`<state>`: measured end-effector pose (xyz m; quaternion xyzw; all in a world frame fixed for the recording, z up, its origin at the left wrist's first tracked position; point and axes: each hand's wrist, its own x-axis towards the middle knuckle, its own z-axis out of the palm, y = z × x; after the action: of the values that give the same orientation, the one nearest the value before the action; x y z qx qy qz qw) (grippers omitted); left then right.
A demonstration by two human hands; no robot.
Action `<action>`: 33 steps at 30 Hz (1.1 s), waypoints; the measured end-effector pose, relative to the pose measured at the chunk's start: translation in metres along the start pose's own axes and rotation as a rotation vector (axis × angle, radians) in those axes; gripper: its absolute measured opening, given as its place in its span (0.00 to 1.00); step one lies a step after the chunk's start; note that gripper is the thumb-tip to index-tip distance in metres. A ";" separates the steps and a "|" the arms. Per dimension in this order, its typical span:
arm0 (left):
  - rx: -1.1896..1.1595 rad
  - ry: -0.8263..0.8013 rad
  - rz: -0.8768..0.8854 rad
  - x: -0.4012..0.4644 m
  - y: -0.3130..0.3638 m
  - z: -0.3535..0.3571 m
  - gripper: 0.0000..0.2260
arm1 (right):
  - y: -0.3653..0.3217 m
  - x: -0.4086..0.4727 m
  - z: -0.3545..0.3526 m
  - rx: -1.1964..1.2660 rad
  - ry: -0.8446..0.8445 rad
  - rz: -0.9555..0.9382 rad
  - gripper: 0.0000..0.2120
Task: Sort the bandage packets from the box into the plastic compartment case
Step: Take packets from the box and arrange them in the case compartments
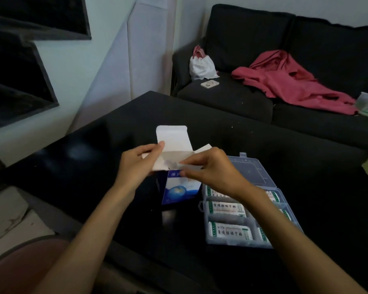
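Partly hidden: box [179, 187] mouth | left hand [136, 164] grips flap | right hand [210, 168] pinches packet [191, 167], covers case [253, 209]

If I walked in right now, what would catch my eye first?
Two bare hands meet over an open blue and white box at the middle of the dark table: the left hand holds a flap, the right hand pinches something white at the opening. Right of the box lies a clear case, lid open, with packets in its compartments. Behind, a pink cloth sprawls on a black sofa.
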<state>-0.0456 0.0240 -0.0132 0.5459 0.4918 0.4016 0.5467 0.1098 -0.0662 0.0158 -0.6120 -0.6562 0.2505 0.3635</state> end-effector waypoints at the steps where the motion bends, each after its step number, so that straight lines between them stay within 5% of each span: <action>1: -0.089 -0.070 -0.081 -0.002 0.004 0.001 0.16 | 0.001 0.002 0.000 0.055 0.028 0.009 0.08; 8: -0.150 -0.160 -0.155 -0.010 0.009 -0.004 0.22 | 0.003 0.009 -0.004 0.476 0.088 0.215 0.08; 17: -0.090 0.051 -0.035 -0.002 0.000 -0.002 0.22 | 0.001 -0.003 -0.002 0.577 0.324 0.237 0.06; 20: 0.252 0.198 0.120 -0.007 0.002 -0.002 0.27 | 0.006 -0.013 -0.010 0.752 0.257 0.400 0.11; 22: 0.369 0.320 0.370 -0.020 0.011 0.000 0.21 | 0.007 -0.021 -0.014 0.860 0.217 0.487 0.17; 24: 0.343 0.211 0.456 -0.034 0.021 0.006 0.12 | 0.007 -0.028 -0.017 0.872 0.157 0.541 0.18; 28: 0.259 -0.281 0.247 -0.050 0.022 0.027 0.02 | 0.011 -0.040 -0.029 0.844 0.122 0.581 0.14; 33: 0.162 -0.359 0.098 -0.050 0.021 0.043 0.03 | 0.018 -0.052 -0.042 0.768 0.228 0.540 0.09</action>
<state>-0.0116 -0.0313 0.0095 0.6743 0.3901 0.2831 0.5595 0.1529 -0.1203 0.0190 -0.6056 -0.2900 0.4914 0.5547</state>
